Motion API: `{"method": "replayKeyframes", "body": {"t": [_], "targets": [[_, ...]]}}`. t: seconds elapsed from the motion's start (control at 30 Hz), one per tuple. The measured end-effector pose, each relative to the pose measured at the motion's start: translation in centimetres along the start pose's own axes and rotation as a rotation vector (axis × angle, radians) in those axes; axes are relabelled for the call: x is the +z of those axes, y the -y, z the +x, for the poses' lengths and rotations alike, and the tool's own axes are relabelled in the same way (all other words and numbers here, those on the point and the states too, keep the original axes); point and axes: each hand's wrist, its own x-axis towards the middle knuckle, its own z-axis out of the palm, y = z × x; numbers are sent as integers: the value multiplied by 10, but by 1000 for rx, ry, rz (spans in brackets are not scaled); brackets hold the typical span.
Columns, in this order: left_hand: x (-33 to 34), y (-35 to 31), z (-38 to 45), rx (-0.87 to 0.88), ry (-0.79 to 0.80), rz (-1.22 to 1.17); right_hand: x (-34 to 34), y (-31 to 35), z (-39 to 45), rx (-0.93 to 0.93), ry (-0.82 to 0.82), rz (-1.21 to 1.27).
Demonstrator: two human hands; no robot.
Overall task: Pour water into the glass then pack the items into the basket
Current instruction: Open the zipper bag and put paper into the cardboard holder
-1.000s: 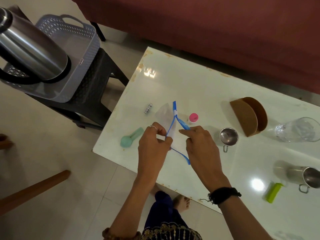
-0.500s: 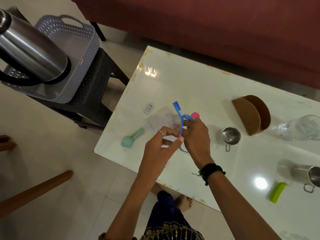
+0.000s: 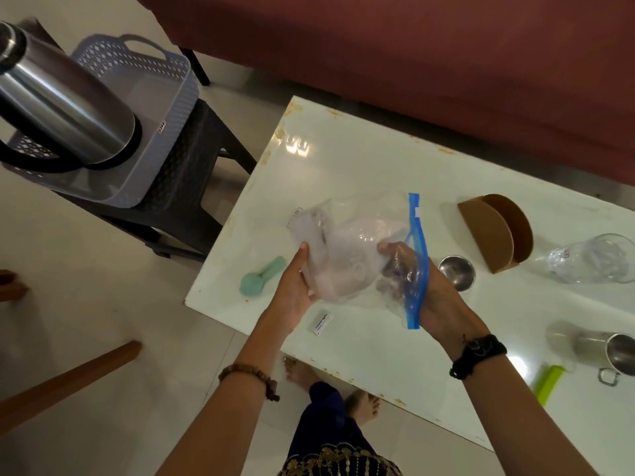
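Above the white counter's (image 3: 360, 166) near-left corner, both hands clamp a clear blue-zippered plastic bag (image 3: 360, 255), left hand (image 3: 295, 286) outside, right hand (image 3: 443, 304) at its mouth; packing step, likely basket (image 3: 171, 97) next.

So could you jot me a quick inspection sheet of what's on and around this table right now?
Surface: glossy white table, rust spots along its edges.
Job's things: grey basket on a dark stool, steel kettle inside; clear glass lying on its side.
Clutter: green spoon, battery, small steel cup, steel mug, brown holder, green clip.
Grippers: left hand and right hand hold a clear zip bag above the table.
Cables: nothing seen.
Surroundings: red sofa, tiled floor, the person's bare feet.
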Motion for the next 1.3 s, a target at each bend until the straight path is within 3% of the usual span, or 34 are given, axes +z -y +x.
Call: {"method": "replayKeyframes", "body": {"t": [0.17, 0.27, 0.67, 0.87, 0.93, 1.03, 1.07, 1.13, 1.23, 1.3], "targets": [[-14, -17, 8, 153, -299, 185, -13, -8, 2, -116, -129, -367], [-27, -30, 16, 209, -416, 288, -19, -17, 1, -192, -200, -385], [-53, -48, 41, 342, -666, 796, -35, -30, -6, -491, -258, -86], [-48, -40, 41, 324, -673, 1074, -30, -26, -9, -551, -246, -206], [-37, -34, 35, 406, -690, 1137, -26, -26, -11, -585, -283, -323], [-3, -18, 16, 678, -586, 972, -20, -24, -15, -726, -310, -521], [10, -13, 10, 692, -538, 867, -17, -23, -17, -772, -288, -574], [31, -4, -1, 523, -404, 558, -12, -23, -24, -820, -183, -675], [50, 1, -18, 48, 54, -4, -11, -27, -33, -803, -18, -937], [52, 5, -23, -72, 170, -182, -16, -33, -35, -810, 37, -1196]]}}
